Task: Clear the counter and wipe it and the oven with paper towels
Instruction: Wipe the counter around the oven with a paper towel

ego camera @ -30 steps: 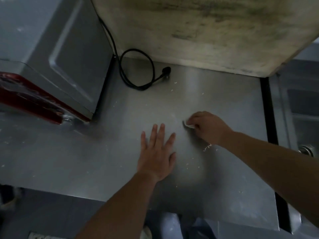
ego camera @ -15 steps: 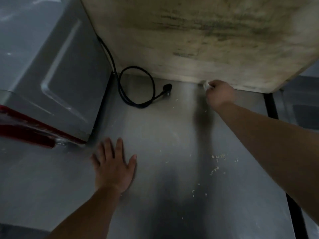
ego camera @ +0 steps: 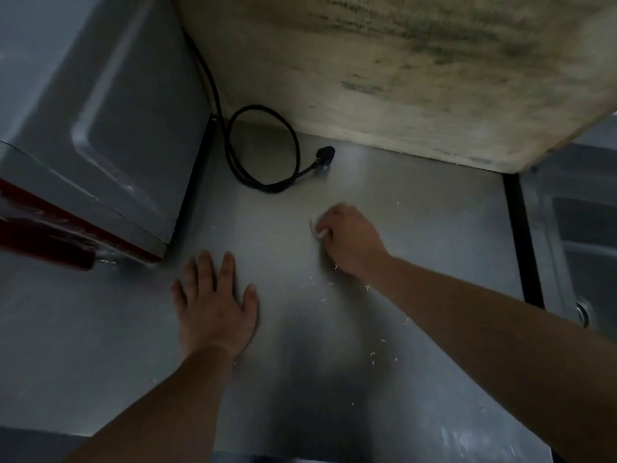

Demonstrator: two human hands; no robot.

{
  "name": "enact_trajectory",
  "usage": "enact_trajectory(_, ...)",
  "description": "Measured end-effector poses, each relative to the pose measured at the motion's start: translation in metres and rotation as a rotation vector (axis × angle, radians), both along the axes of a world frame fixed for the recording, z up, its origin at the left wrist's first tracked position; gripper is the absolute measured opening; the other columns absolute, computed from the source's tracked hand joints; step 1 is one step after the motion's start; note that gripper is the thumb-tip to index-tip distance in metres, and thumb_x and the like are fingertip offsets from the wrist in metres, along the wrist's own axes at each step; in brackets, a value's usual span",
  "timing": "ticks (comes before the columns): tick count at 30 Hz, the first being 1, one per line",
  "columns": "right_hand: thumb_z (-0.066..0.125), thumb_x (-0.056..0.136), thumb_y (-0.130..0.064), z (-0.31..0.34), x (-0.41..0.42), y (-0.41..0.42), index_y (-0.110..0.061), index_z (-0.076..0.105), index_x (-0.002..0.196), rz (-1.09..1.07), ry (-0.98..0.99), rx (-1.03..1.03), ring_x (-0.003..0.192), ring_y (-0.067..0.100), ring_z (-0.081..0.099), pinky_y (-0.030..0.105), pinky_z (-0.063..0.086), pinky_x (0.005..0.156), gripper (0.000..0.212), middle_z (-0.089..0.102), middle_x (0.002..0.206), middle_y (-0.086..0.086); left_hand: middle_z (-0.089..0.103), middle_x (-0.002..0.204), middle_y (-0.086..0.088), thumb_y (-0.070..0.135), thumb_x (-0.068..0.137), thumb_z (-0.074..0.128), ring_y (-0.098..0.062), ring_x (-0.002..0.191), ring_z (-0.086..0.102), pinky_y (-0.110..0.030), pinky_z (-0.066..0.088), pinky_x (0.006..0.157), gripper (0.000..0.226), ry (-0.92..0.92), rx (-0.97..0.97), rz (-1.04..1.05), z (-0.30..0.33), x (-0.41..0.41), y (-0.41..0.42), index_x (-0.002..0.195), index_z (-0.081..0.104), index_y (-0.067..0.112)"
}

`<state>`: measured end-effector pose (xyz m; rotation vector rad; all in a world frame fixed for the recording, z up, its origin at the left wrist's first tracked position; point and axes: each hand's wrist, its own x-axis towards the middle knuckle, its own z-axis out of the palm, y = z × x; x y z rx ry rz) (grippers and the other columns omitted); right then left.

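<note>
**Still crumbs below my wiping hand**

Plainly, my right hand (ego camera: 350,238) sat mid-frame, its grip curled tight round a small wad of paper towel (ego camera: 316,228) pressed to the bench (ego camera: 100,345). Scattered white crumbs (ego camera: 372,357) lay toward the lower right, along my right forearm, so that hand was the nearer. My left hand (ego camera: 213,305) lay flat, fingers straight, at lower centre. The oven (ego camera: 100,111) stood at upper left, apart from both hands.
</note>
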<state>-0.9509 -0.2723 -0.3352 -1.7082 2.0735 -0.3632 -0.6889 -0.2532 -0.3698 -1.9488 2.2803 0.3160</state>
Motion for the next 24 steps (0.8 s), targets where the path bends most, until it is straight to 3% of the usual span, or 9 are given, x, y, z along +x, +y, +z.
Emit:
enact_trajectory(4,0.057,0.082,-0.016,0.014,0.0,0.043,-0.021,0.073,0.1,0.164,-0.058,0.048,0.102,0.023,0.058,0.028,0.043,0.091,0.024,0.067,0.107,0.001,0.001,0.168,-0.008,0.063,0.095,0.017,-0.03,0.154,-0.005,-0.05,0.0,0.123,0.073,-0.005,0.014,0.0,0.004,-0.001,-0.001,0.16,0.007,0.031)
enact_trajectory(7,0.051,0.089,-0.018,0.037,-0.014,0.018,-0.021,0.073,0.099,-0.062,-0.059,-0.137,0.09,0.016,0.06,0.018,0.04,0.079,0.024,0.067,0.099,-0.002,0.0,0.168,-0.008,0.063,0.096,0.019,-0.03,0.154,-0.006,-0.049,0.0,0.123,0.073,-0.016,0.016,-0.001,0.006,-0.002,-0.001,0.16,0.007,0.031)
enact_trajectory(9,0.05,0.092,-0.014,0.052,-0.029,-0.013,-0.017,0.072,0.097,-0.244,-0.067,-0.259,0.085,0.016,0.059,0.023,0.043,0.073,0.023,0.068,0.096,0.001,0.0,0.168,-0.008,0.062,0.096,0.02,-0.029,0.154,-0.006,-0.048,0.0,0.123,0.072,-0.012,0.014,0.001,0.006,-0.002,-0.001,0.16,0.007,0.031)
enact_trajectory(12,0.046,0.092,-0.017,0.063,-0.055,-0.05,-0.016,0.07,0.102,-0.34,0.002,-0.285,0.095,0.024,0.063,0.03,0.047,0.081,0.026,0.069,0.103,0.006,0.0,0.168,-0.008,0.06,0.097,0.024,-0.029,0.154,-0.006,-0.047,-0.001,0.123,0.071,0.0,0.01,0.0,0.006,-0.002,-0.002,0.16,0.009,0.031)
enact_trajectory(17,0.049,0.088,-0.044,0.026,-0.077,-0.07,-0.022,0.058,0.13,-0.354,0.118,0.124,0.117,0.031,0.056,0.036,0.046,0.099,0.049,0.06,0.128,0.01,0.01,0.167,-0.01,0.062,0.091,0.018,-0.03,0.153,0.001,-0.046,0.002,0.123,0.075,0.027,-0.032,0.006,0.003,-0.001,-0.004,0.159,0.02,0.03)
enact_trajectory(20,0.046,0.086,-0.054,0.0,-0.071,-0.067,-0.019,0.051,0.136,-0.257,0.324,0.152,0.13,0.035,0.039,0.046,0.036,0.106,0.061,0.044,0.141,0.013,0.015,0.166,-0.011,0.061,0.089,0.02,-0.031,0.153,0.005,-0.047,0.004,0.122,0.076,0.037,-0.047,0.005,0.001,0.0,-0.004,0.157,0.025,0.029)
enact_trajectory(24,0.035,0.093,-0.053,-0.023,-0.064,-0.057,-0.017,0.028,0.151,-0.248,0.315,0.096,0.146,0.034,0.017,0.05,0.02,0.117,0.069,0.022,0.159,0.013,0.019,0.165,-0.012,0.06,0.089,0.023,-0.032,0.152,0.009,-0.045,0.005,0.121,0.075,0.035,-0.063,0.005,-0.001,0.0,-0.005,0.156,0.029,0.028)
